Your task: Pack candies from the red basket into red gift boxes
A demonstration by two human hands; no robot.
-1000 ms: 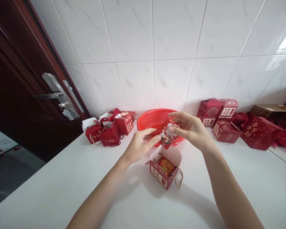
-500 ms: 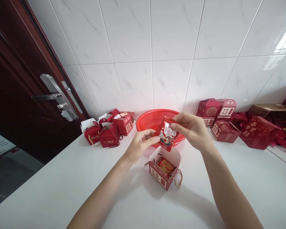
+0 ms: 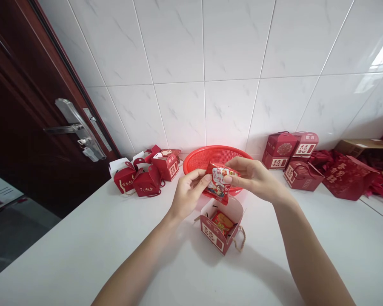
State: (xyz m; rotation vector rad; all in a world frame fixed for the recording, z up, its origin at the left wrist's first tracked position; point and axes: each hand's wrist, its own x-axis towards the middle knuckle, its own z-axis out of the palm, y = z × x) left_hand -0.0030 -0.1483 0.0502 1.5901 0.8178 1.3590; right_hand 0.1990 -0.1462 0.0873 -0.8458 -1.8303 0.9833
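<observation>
Between my two hands is a shiny red snack packet (image 3: 218,182) with white lettering and a small cartoon figure. My left hand (image 3: 188,191) pinches its left edge with thumb and fingers. On the opposite side, my right hand (image 3: 255,176) grips it, thumb on the front and fingers behind. Just below the packet stands an open red gift box (image 3: 214,233) with rope handles, and a red and yellow packet (image 3: 223,222) lies inside. Behind my hands a red plastic basket (image 3: 196,157) sits against the wall, its inside partly hidden by the hands and packet.
Several small red gift boxes (image 3: 146,180) cluster at the left near the door (image 3: 22,106). More red boxes (image 3: 281,148) are stacked at the right, beside a red bag (image 3: 349,176) and a cardboard box (image 3: 360,146). The white table (image 3: 140,272) meets a tiled wall.
The packet has turned a little and shifted slightly left and down, with both hands still gripping it. The open box stays where it was.
</observation>
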